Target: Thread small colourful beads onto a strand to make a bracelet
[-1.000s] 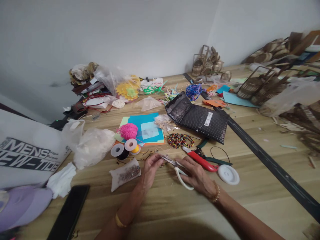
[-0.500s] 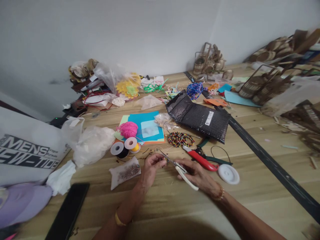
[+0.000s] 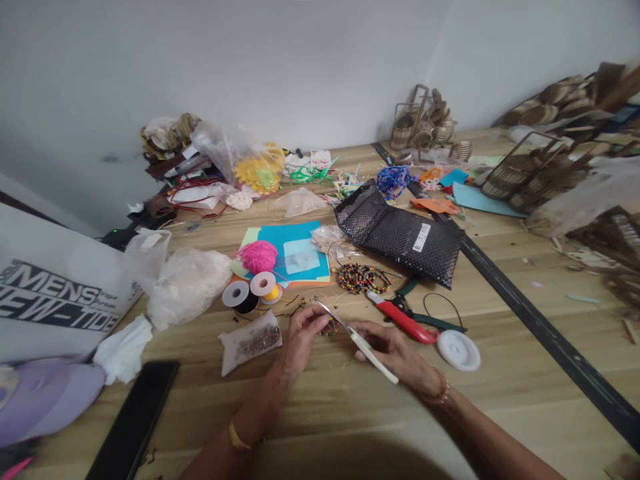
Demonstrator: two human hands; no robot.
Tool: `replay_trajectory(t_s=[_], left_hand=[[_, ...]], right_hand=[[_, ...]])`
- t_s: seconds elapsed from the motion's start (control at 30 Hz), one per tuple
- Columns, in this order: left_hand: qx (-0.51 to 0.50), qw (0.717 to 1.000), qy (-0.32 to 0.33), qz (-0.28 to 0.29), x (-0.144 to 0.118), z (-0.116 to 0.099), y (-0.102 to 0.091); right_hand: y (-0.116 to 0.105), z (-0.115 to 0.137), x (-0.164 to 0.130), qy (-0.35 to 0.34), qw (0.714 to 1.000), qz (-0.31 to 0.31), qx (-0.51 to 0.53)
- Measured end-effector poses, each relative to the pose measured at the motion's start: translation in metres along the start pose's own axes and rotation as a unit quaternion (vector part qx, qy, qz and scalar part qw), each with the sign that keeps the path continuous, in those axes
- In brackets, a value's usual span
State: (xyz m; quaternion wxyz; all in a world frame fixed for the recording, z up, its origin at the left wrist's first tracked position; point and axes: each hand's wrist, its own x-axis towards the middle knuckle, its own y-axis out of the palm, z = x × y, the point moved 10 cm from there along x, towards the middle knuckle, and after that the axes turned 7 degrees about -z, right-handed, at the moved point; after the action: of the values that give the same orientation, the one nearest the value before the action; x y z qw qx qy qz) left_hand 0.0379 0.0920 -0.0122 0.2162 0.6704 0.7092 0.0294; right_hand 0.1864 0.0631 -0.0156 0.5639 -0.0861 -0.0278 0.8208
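Note:
My right hand (image 3: 395, 350) is closed around a pair of scissors (image 3: 373, 359) with white handles. Their thin metal blades point up and left, with the tips by the fingers of my left hand (image 3: 303, 337). Thumb and fingertips of that hand are pinched together near the blades; what they hold is too small to make out. Small multicoloured beads (image 3: 330, 327) show between my two hands, just below the blades. Beyond them lies a coiled strand of colourful beads (image 3: 363, 279).
Left of my hands are a clear packet of beads (image 3: 253, 340), black thread (image 3: 241, 297) and yellow thread spools (image 3: 265, 287), and pink yarn (image 3: 257, 257). To the right lie red-handled pruners (image 3: 405, 322), a white spool (image 3: 459, 350) and a black bubble mailer (image 3: 405, 233).
The scissor blades were slightly apart and now look closed together. My left hand has shifted a little, and more of the small beads shows beside it.

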Motion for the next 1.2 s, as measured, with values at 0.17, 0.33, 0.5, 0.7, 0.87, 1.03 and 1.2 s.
replay_trajectory(t_s=[0.17, 0.33, 0.5, 0.7, 0.87, 1.03, 1.2], left_hand=[[0.011, 1.0, 0.0, 0.02, 0.001, -0.001, 0.001], [-0.017, 1.0, -0.021, 0.009, 0.002, 0.001, -0.002], [-0.034, 0.998, -0.041, -0.017, 0.004, 0.006, -0.007], [-0.016, 0.999, -0.029, -0.043, 0.007, 0.009, -0.018], [-0.03, 0.999, -0.022, -0.028, 0.007, 0.005, -0.015], [-0.028, 0.999, -0.02, -0.009, 0.008, 0.004, -0.013], [-0.017, 1.0, -0.024, -0.001, 0.008, 0.006, -0.013]], right_hand=[[-0.003, 0.005, 0.0, -0.005, 1.0, -0.005, -0.029], [-0.005, 0.012, -0.001, -0.014, 0.998, 0.005, -0.06], [-0.003, 0.013, -0.002, -0.026, 0.998, -0.001, -0.064], [-0.002, 0.022, -0.004, -0.078, 0.992, -0.019, -0.096], [-0.003, 0.032, -0.007, -0.111, 0.982, -0.027, -0.148], [-0.003, 0.036, -0.009, -0.119, 0.976, -0.03, -0.181], [-0.001, 0.036, -0.011, -0.12, 0.975, -0.019, -0.187]])
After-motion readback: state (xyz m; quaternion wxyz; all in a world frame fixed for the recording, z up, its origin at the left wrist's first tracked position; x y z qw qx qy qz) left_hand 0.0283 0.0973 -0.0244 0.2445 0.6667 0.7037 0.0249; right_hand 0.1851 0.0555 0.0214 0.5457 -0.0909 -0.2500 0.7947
